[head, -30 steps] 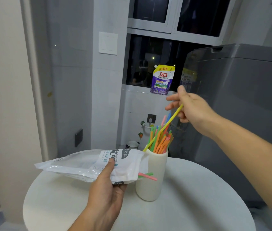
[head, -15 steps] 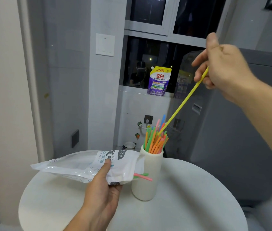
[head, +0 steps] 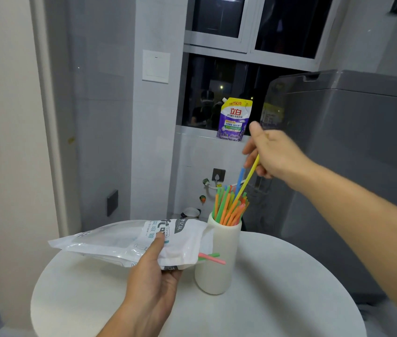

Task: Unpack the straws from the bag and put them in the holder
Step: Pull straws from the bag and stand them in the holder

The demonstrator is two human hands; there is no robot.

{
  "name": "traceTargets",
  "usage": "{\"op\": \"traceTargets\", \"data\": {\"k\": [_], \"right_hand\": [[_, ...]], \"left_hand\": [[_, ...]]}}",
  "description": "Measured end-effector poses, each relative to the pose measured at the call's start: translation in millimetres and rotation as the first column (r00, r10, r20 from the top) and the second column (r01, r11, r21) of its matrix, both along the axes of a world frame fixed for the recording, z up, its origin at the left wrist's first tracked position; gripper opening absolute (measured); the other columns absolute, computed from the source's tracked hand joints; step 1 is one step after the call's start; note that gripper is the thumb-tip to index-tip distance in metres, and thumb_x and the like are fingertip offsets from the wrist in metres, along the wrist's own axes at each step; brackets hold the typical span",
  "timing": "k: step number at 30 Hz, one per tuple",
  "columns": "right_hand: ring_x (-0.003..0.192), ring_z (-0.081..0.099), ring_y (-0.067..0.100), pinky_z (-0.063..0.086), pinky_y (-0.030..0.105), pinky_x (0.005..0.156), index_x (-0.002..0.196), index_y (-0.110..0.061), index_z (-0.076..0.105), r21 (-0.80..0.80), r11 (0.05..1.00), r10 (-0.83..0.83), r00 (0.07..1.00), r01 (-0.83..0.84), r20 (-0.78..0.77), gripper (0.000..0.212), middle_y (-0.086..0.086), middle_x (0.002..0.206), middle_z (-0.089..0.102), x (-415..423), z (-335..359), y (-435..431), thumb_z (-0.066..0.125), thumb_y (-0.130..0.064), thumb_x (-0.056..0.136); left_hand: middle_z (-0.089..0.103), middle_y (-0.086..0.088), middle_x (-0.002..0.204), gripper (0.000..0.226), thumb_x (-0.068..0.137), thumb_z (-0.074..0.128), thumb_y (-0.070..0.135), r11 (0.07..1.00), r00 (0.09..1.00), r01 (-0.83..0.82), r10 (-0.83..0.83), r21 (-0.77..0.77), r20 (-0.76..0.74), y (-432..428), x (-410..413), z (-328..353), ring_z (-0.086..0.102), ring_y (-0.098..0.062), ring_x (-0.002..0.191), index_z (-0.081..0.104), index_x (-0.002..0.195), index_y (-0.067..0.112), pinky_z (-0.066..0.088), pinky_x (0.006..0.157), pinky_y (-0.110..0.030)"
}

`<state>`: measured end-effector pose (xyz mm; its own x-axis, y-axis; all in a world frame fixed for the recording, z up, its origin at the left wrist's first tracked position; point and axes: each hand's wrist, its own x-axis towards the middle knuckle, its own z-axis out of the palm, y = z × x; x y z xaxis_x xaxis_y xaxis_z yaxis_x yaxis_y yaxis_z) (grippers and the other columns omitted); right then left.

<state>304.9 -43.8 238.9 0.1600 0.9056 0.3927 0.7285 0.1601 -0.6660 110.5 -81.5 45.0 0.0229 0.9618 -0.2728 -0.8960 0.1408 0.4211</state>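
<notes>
Since half a second ago the right hand (head: pixel 275 154) has come down from high above the holder (head: pixel 216 276). The yellow straw (head: pixel 249 177) it carries now goes with its lower end in between the other straws (head: pixel 227 209) standing in the holder. Thumb and fingers pinch the upper end of this straw, but the hand is a little blurred, so I cannot say exactly which fingers do it. The left hand (head: pixel 153 283) holds the bag (head: pixel 124 242) just left of the holder, thumb pressed on top and the other fingers under the bag, out of my sight. The mouth of the bag points toward the holder, very near its wall. I judge the task nearly finished: the holder, standing on the round white table (head: pixel 277 300), is crowded with orange, green and blue straws. From the mouth of the bag only a pink straw (head: pixel 213 259) and a green straw (head: pixel 209 255) stick out, in front of the holder. These two, and the yellow one not yet released, are what is left as far as I see. Whether more straws lie deeper in the bag I cannot tell, because its printed side hides the inside. How deep the yellow straw sits in the holder is hidden too.
</notes>
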Motion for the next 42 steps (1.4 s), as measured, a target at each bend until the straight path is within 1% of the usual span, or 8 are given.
{"op": "traceTargets", "data": {"k": [9,12,15,21,27,33,38,42], "right_hand": [[0.108,0.054,0.021,0.049,0.043,0.095,0.113,-0.023,0.053,-0.044,0.998,-0.035,0.937,0.054,0.348,0.044,0.006,0.121,0.053,-3,-60,9,0.027,-0.057,0.103],[0.12,0.054,0.022,0.053,0.047,0.098,0.143,-0.023,0.04,-0.069,0.997,-0.002,0.966,0.021,0.258,0.058,0.007,0.141,0.047,1,-64,10,0.043,-0.059,0.098],[0.122,0.054,0.017,0.052,0.04,0.098,0.149,-0.024,0.035,0.149,0.987,0.042,0.992,-0.06,0.121,0.061,0.001,0.142,0.048,1,-51,4,0.058,-0.045,0.097],[0.15,0.026,0.015,0.025,0.037,0.119,0.156,-0.024,0.032,-0.067,0.988,0.154,0.861,-0.139,0.485,0.06,-0.006,0.163,0.029,-6,-50,2,0.029,-0.052,0.104],[0.154,0.016,0.018,0.018,0.038,0.122,0.161,-0.025,0.016,-0.299,0.948,0.264,0.797,-0.11,0.543,0.068,-0.005,0.168,0.015,-5,-81,2,0.024,-0.058,0.102],[0.147,0.032,0.018,0.035,0.04,0.114,0.159,-0.035,0.014,-0.202,0.967,0.234,0.863,-0.157,0.448,0.066,-0.007,0.167,0.017,-3,-77,8,0.03,-0.06,0.1],[0.148,0.029,0.017,0.027,0.039,0.12,0.154,-0.028,0.035,-0.248,0.954,0.285,0.774,-0.17,0.565,0.059,-0.005,0.162,0.032,-6,-89,13,0.022,-0.055,0.104],[0.148,0.029,0.018,0.028,0.039,0.117,0.154,-0.029,0.033,-0.166,0.968,0.246,0.831,-0.186,0.499,0.057,-0.006,0.16,0.034,-5,-91,9,0.027,-0.054,0.103]], "left_hand": [[0.074,-0.012,0.127,0.043,0.1,0.064,0.013,1.0,1.0,-0.01,0.01,-0.018,-0.004,0,0,1,0.073,-0.024,0.102,0.059,0.142,0.007,0.06,0.05,-0.031],[0.073,-0.013,0.128,0.043,0.1,0.064,0.013,1.0,1.0,-0.008,0.008,-0.021,-0.007,0,0,1,0.074,-0.024,0.099,0.059,0.143,0.006,0.06,0.049,-0.031],[0.074,-0.013,0.126,0.043,0.099,0.065,0.013,1.0,1.0,0.002,-0.003,-0.018,-0.011,1,1,-1,0.074,-0.025,0.1,0.06,0.141,0.006,0.06,0.05,-0.032],[0.075,-0.013,0.125,0.044,0.098,0.066,0.013,1.0,1.0,0.011,-0.012,-0.012,-0.008,2,1,-4,0.073,-0.027,0.109,0.06,0.141,0.007,0.062,0.055,-0.033],[0.076,-0.012,0.123,0.042,0.098,0.066,0.013,1.0,1.0,0.022,-0.022,0.003,-0.005,2,-1,-4,0.074,-0.027,0.11,0.061,0.139,0.008,0.065,0.059,-0.037],[0.077,-0.012,0.122,0.042,0.098,0.066,0.013,0.999,0.999,0.045,-0.044,0.016,-0.011,2,0,-4,0.073,-0.028,0.112,0.061,0.139,0.008,0.065,0.073,-0.044],[0.077,-0.012,0.122,0.041,0.098,0.066,0.013,0.999,0.999,0.045,-0.044,0.01,-0.02,0,0,-3,0.074,-0.027,0.111,0.062,0.139,0.007,0.065,0.073,-0.044],[0.077,-0.011,0.121,0.042,0.098,0.066,0.014,0.999,0.999,0.042,-0.041,0.021,-0.019,0,-2,0,0.075,-0.026,0.11,0.062,0.139,0.008,0.066,0.073,-0.042]]}}
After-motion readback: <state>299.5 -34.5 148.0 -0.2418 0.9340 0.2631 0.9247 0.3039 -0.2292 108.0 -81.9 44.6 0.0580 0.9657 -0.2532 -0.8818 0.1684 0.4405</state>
